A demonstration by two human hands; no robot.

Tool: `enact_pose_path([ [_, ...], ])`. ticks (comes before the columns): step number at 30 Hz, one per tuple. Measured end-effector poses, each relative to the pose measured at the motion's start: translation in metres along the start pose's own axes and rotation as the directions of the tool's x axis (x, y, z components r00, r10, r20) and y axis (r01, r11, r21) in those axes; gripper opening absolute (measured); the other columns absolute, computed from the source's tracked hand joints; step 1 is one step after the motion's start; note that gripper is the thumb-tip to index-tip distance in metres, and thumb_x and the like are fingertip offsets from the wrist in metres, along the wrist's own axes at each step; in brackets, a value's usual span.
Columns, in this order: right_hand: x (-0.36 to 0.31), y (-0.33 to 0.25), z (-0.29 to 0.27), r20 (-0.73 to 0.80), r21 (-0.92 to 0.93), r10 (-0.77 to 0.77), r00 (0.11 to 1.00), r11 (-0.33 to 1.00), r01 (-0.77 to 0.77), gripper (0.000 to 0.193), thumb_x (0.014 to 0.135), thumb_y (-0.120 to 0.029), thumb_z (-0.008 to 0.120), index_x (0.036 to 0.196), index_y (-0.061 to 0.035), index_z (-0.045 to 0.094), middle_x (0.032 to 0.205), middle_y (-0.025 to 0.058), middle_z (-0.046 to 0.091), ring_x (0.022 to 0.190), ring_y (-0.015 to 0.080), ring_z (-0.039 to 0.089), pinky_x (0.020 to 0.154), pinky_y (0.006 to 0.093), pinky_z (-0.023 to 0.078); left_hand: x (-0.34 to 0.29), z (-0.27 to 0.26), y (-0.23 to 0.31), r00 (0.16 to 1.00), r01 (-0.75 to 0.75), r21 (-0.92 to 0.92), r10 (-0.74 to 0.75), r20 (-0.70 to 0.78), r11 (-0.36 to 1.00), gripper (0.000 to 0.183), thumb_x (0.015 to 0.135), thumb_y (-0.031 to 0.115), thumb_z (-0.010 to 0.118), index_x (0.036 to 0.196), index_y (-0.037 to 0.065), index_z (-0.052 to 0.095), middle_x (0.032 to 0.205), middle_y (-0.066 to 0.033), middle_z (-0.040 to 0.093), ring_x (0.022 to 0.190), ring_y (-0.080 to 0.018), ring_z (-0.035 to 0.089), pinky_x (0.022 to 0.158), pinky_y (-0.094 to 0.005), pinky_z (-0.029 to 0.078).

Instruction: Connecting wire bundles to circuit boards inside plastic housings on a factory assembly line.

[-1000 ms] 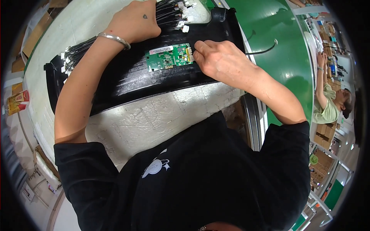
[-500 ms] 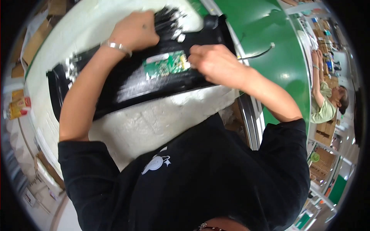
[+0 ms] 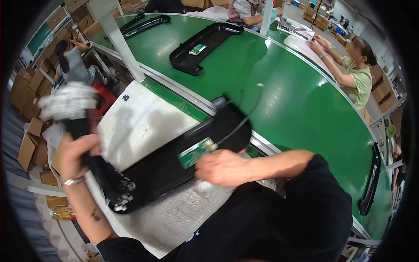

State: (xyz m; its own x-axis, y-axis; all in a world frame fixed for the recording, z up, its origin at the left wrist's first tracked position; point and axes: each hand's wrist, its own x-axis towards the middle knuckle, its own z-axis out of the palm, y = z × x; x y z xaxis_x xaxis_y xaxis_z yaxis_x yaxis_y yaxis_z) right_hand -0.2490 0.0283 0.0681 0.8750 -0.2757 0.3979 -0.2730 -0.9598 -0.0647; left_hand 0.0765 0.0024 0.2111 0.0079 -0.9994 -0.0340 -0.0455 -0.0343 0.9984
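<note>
A black plastic housing (image 3: 152,163) lies slantwise on a white foam pad (image 3: 146,111). On it sits a green circuit board (image 3: 190,158), with a thin dark cable (image 3: 239,126) running from its right end past the housing's far edge. My left hand (image 3: 78,153) grips a bundle of black cables (image 3: 78,126) around its middle, raised at the left. The bundle's white connectors are smeared by motion at the top; its lower end hangs over the housing's left end. My right hand (image 3: 221,168) is closed at the board's near right edge, its fingertips partly hidden.
A green conveyor belt (image 3: 283,109) curves beyond the pad. On it lie another black housing (image 3: 176,56) with a board, and more black parts at the far left and right edge. A white post (image 3: 115,39) stands at the left. Several people sit nearby among cartons.
My left hand has lifted the cable bundle off the housing and swung it left. My right hand stays by the board. The view has shifted, showing more of the belt.
</note>
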Motion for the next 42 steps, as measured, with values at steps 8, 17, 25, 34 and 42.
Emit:
enact_pose_path([
  [8,-0.142,0.086,-0.079,-0.404,-0.359,0.601,0.690,0.590,-0.723,0.017,0.072,-0.013,0.068,0.077,-0.0047,0.054,0.072,0.0141,0.054,0.066,0.0335,0.055,0.057,0.0416,0.046,-0.049,-0.036,-0.002,0.947,-0.198,-0.687,0.318,0.051,0.700,0.032,0.082,0.004,0.052,0.112,0.000,0.039,0.069,0.0024,0.036,0.054,-0.0045,0.038,0.051,-0.0193,0.034],
  [17,-0.276,0.163,-0.081,-0.433,-0.612,0.818,0.379,0.043,-0.790,0.030,0.079,-0.019,0.063,0.104,-0.0045,0.054,0.099,0.0130,0.058,0.094,0.0328,0.053,0.079,0.0411,0.045,0.064,-0.002,-0.154,0.930,-0.116,-0.899,-0.272,-0.248,0.422,0.013,0.076,0.009,0.062,0.073,0.006,0.049,0.063,-0.0045,0.051,0.058,-0.0172,0.052,0.060,-0.0313,0.048],
  [25,-0.059,0.203,-0.052,-0.231,-0.099,0.635,0.737,0.738,-0.667,0.033,0.078,-0.008,0.062,0.110,-0.0049,0.055,0.105,0.0151,0.058,0.101,0.0325,0.054,0.086,0.0395,0.044,0.204,0.006,-0.190,0.653,-0.709,-0.699,-0.290,-0.700,0.091,0.014,0.079,0.014,0.061,0.084,0.004,0.052,0.075,-0.0060,0.056,0.072,-0.0191,0.058,0.073,-0.0320,0.051],
  [34,0.108,0.333,0.013,-0.047,-0.071,0.754,0.656,0.652,-0.755,0.026,0.078,-0.028,0.061,0.087,-0.0041,0.064,0.088,0.0159,0.065,0.085,0.0315,0.063,0.072,0.0405,0.051,0.217,0.017,-0.233,0.621,-0.670,-0.694,-0.313,-0.719,0.263,0.015,0.081,0.017,0.062,0.084,0.004,0.057,0.085,-0.0076,0.060,0.082,-0.0231,0.057,0.082,-0.0366,0.047],
  [42,0.144,0.429,0.058,0.057,0.459,0.998,0.034,0.004,-0.888,0.052,0.077,-0.048,0.061,0.082,0.0036,0.063,0.071,0.0132,0.066,0.059,0.0219,0.065,0.051,0.0319,0.054,0.107,0.008,-0.181,0.938,0.179,-0.910,-0.343,0.044,0.374,0.035,0.085,0.027,0.060,0.102,-0.003,0.055,0.105,-0.0184,0.060,0.101,-0.0306,0.057,0.092,-0.0424,0.044],
])
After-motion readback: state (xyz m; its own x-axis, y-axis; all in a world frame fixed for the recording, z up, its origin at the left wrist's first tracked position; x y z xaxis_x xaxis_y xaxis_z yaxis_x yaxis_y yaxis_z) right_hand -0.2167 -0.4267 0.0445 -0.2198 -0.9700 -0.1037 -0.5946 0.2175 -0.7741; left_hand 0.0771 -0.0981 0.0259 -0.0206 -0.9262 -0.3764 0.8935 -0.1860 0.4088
